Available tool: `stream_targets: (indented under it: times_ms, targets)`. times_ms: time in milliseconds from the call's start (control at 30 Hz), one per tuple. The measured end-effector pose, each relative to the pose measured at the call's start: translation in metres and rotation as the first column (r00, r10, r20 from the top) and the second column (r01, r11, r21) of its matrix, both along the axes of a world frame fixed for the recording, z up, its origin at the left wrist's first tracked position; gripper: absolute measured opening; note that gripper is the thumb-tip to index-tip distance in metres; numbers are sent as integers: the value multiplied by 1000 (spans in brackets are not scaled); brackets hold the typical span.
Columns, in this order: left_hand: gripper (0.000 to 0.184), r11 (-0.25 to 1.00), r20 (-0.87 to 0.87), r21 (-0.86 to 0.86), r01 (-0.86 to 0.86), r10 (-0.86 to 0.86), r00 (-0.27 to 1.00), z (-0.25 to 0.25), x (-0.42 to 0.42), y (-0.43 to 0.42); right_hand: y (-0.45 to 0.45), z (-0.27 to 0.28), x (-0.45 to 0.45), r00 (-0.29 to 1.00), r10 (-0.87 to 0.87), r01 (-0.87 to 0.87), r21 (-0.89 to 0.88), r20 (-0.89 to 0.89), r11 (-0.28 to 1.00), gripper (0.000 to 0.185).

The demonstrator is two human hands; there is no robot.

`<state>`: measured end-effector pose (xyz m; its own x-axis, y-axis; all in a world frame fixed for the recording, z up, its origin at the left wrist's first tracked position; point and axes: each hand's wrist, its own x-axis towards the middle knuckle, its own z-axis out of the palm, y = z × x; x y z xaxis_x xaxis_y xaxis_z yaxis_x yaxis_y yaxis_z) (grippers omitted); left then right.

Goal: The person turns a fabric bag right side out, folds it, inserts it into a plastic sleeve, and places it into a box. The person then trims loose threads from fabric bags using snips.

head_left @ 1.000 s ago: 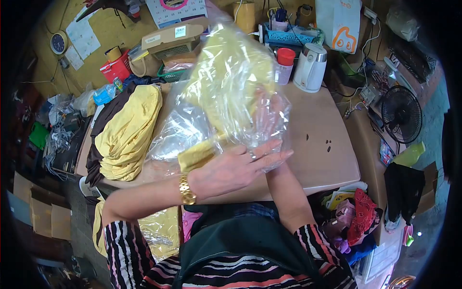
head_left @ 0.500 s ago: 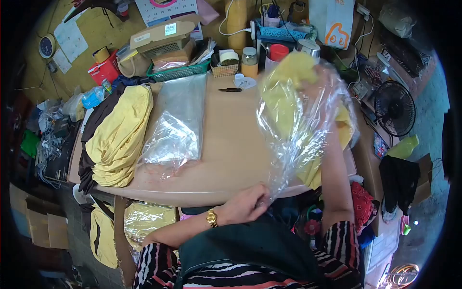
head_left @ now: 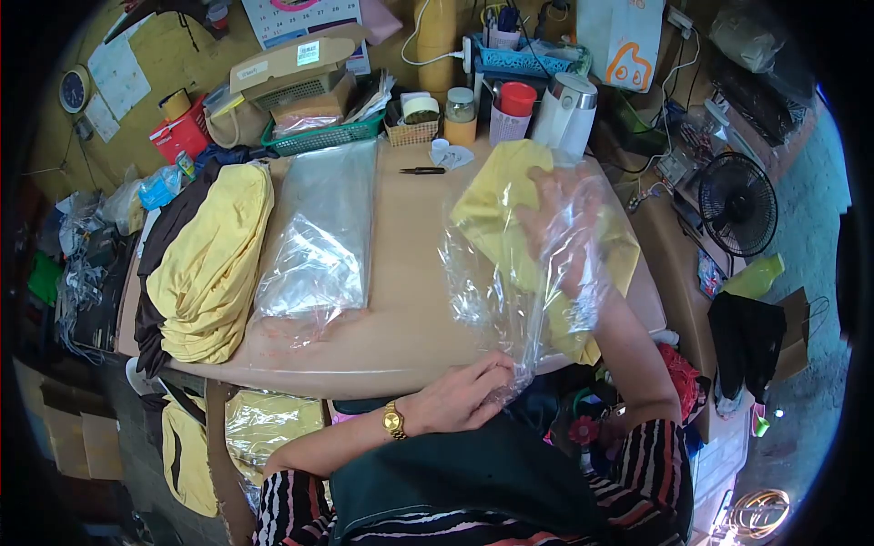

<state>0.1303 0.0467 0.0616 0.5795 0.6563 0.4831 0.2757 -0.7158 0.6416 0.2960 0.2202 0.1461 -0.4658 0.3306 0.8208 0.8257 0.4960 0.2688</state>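
From my remote view, the left hand [head_left: 462,393] clamps the gathered edge of a clear, crinkled plastic bag [head_left: 469,296]; through it I see the right hand [head_left: 563,232], fingers spread, on yellow cloth [head_left: 501,187] over the tan tabletop's [head_left: 414,264] right side.

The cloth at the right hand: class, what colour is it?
The cloth at the right hand is pale yellow, best seen in the head view.

Tan table [head_left: 410,273]: yellow cloth pile [head_left: 214,264] at left, flat clear plastic [head_left: 332,200] beside it, black pen [head_left: 422,171].
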Motion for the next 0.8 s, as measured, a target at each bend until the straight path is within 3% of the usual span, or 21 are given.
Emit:
stream_targets:
  times_ms: [67, 100, 200, 300, 333, 367, 400, 433, 467, 533, 567, 600, 667, 700, 767, 800]
  targets:
    - [31, 998, 45, -53, -37, 39, 998, 7, 0, 0, -11, 15, 8, 955, -116, 203, -321, 272, 925, 30]
    - [31, 998, 49, -56, -36, 39, 998, 10, 1, 0, -12, 36, 3, 917, -97, 346, -650, 387, 676, 45]
    - [29, 997, 57, -49, -63, 66, 996, 17, 4, 3, -15, 17, 5, 956, 177, 139, -894, 233, 426, 49]
    - [30, 996, 29, -84, -34, 36, 999, 17, 7, 1, -11, -48, -5, 912, 401, -203, -941, -81, 271, 54]
    - [31, 994, 23, -104, 11, -9, 1000, 16, 7, -1, -5, -71, -10, 914, 372, -280, -914, -161, 294, 56]
    - [33, 990, 15, -127, 56, -55, 998, 15, 7, -3, -2, -93, -14, 925, 341, -304, -863, -166, 403, 57]
    - [33, 990, 15, -130, 59, -58, 998, 16, 7, -5, -1, -101, -20, 946, 320, -242, -773, -54, 587, 59]
    - [33, 975, 13, -188, 115, -115, 993, 19, 6, -7, -1, -105, -20, 947, 245, -82, -580, 208, 810, 69]
    - [33, 956, 15, -242, 167, -169, 986, 22, 5, -8, -1, -112, -22, 948, 243, -82, -579, 207, 811, 69]
    - [33, 934, -25, -259, 246, -261, 965, 29, -5, -13, 2, -131, -28, 920, 308, 74, -882, 240, 465, 78]
    - [34, 903, -60, -286, 319, -349, 935, 35, -12, -17, 8, -122, -37, 862, 349, 208, -884, 368, 419, 88]
    - [34, 904, -59, -287, 316, -346, 936, 45, -20, -21, 11, -123, -43, 860, 353, 207, -884, 368, 418, 88]
    - [44, 804, -276, -559, 203, -411, 869, 72, -37, -33, 17, -134, -53, 949, 244, 2, -776, 201, 631, 88]
    - [44, 803, -276, -561, 202, -412, 868, 86, -46, -34, 20, -143, -58, 949, 245, 1, -777, 200, 630, 88]
    - [37, 792, -487, -592, 146, -497, 718, 118, -67, -22, 22, -161, -67, 937, 277, 31, -842, 212, 538, 88]
    - [36, 822, -428, -553, 137, -421, 800, 138, -77, -9, 20, -160, -70, 937, 278, 29, -843, 209, 537, 88]
